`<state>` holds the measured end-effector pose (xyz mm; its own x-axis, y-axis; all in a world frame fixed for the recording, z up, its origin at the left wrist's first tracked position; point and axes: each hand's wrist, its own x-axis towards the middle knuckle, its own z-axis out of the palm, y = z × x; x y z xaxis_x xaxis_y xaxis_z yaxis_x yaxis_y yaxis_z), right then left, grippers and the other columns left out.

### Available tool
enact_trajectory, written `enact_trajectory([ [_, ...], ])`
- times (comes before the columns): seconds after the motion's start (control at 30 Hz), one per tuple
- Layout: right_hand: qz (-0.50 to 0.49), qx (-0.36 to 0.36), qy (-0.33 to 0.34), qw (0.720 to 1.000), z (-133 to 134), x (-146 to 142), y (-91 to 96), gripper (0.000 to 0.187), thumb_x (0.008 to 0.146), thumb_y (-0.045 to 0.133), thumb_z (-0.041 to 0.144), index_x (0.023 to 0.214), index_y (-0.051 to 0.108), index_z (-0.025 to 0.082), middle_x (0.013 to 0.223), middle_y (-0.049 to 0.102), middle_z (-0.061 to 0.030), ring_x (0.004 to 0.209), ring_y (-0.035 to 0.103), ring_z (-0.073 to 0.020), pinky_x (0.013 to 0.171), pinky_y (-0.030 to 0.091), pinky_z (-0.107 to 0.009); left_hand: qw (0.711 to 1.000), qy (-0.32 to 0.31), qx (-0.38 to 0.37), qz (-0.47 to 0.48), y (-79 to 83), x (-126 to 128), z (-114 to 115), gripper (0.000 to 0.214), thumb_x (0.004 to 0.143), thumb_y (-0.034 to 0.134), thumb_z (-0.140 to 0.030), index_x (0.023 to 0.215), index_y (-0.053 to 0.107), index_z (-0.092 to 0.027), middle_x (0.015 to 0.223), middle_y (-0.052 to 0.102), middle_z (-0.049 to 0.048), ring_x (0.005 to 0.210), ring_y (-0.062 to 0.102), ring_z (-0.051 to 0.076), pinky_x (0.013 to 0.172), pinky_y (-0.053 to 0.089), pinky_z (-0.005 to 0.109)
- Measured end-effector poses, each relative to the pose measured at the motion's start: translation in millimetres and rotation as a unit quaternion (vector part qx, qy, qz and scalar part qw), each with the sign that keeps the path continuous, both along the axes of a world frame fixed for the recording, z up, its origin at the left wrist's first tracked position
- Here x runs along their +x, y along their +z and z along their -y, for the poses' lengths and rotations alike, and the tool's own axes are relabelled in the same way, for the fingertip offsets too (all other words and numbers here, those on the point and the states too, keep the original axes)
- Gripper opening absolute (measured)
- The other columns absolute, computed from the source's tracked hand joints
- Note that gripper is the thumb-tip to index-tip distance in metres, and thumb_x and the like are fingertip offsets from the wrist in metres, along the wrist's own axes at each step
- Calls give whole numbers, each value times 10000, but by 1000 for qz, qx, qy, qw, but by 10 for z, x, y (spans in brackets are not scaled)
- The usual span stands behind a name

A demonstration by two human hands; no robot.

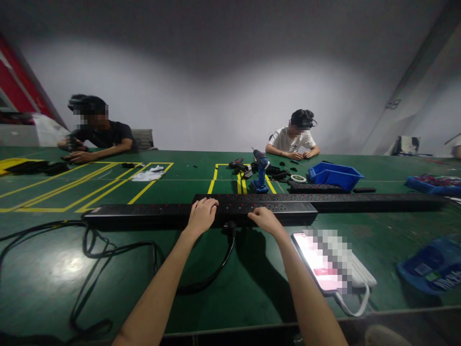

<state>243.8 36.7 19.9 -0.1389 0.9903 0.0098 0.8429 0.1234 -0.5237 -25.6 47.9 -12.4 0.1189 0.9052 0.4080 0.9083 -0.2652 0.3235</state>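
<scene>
A long black power strip (137, 216) lies across the bench in front of me, its top lined with sockets and small red marks. My left hand (202, 215) rests over its middle, fingers closed together and bent over the top. Farther right, my right hand (265, 220) is closed at the strip's near side; whatever its curled fingers hold is hidden. Between the hands, a black plug (229, 226) meets the strip's front face, and its cable (226, 259) curves toward me. A second long black strip (363, 203) lies just behind the first.
Black cables (118, 250) loop at left. At right are a lit phone (317, 264) with a white cable and a blue bottle (432, 264). Beyond the strips stand a cordless drill (260, 173) and a blue bin (334, 176). Two people (104, 134) sit across the bench.
</scene>
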Motion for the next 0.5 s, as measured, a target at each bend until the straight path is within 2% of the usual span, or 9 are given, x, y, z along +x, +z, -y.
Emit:
enact_trajectory([
  [0.07,-47,65,-99,992,-85,133,7,342,906,488,443,778,682,192,784,686,-56,797,625,-194,668,366,-243,1000,4,3,0,2,17,14,312,972,367,-300,1120,642,-306,1326,640,-8,1340,467,258,1167,274,499],
  [0.17,-92,133,-223,961,-155,300,19,349,908,439,431,847,683,190,879,681,-86,866,614,-224,749,394,-272,1000,7,5,2,17,33,40,331,986,339,-314,1114,644,-293,1321,643,3,1328,479,258,1164,279,501],
  [0.23,-90,156,-295,938,-168,389,30,325,890,446,408,907,683,185,1019,656,-125,987,588,-262,851,403,-318,1000,3,5,4,33,38,62,358,997,309,-329,1119,643,-287,1310,648,9,1321,486,255,1162,283,503],
  [0.37,-51,157,-414,895,-170,565,21,285,825,526,361,1042,649,226,1341,493,-154,1291,406,-323,1052,298,-477,1000,-4,3,6,62,49,106,382,999,320,-415,1158,643,-288,1319,643,18,1331,477,259,1168,269,513],
  [0.5,-13,126,-457,880,-184,773,-57,377,801,561,361,1147,589,215,1503,330,-187,1433,209,-358,1109,176,-577,1000,-20,4,4,73,75,130,474,960,371,-576,1297,591,-325,1399,592,15,1361,450,267,1186,213,549],
])
